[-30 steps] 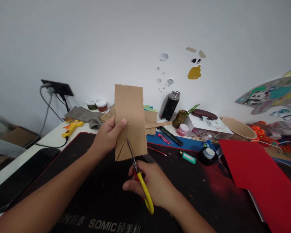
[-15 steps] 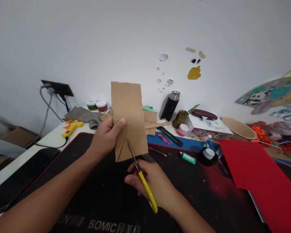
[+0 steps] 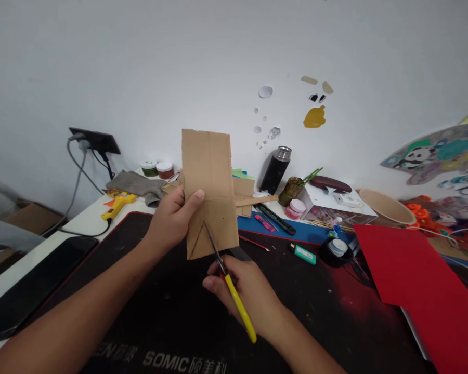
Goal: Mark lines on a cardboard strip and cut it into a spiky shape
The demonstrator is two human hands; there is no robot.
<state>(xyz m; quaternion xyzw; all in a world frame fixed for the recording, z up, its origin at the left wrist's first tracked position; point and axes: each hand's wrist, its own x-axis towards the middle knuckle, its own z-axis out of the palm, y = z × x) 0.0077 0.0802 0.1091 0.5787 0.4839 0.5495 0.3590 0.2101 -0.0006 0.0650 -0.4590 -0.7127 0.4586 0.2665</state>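
Note:
A tall brown cardboard piece [image 3: 208, 176] stands upright above the black desk mat [image 3: 171, 322]. My left hand [image 3: 173, 218] grips its left edge, thumb across the front. My right hand [image 3: 247, 293] is closed round the yellow handles of a pair of scissors [image 3: 230, 285]. The blades reach up into the lower part of the cardboard, beside a slanting cut near its bottom left corner.
A yellow glue gun [image 3: 117, 203] and a grey cloth [image 3: 134, 184] lie at the back left. A black flask [image 3: 275, 169], jars, pens, a green lighter [image 3: 303, 253] and tape [image 3: 337, 248] crowd the back. A red sheet [image 3: 421, 280] covers the right side.
The cardboard and my left hand shifted slightly up and right. My right hand with the scissors moved a little right, the blades staying in the cut.

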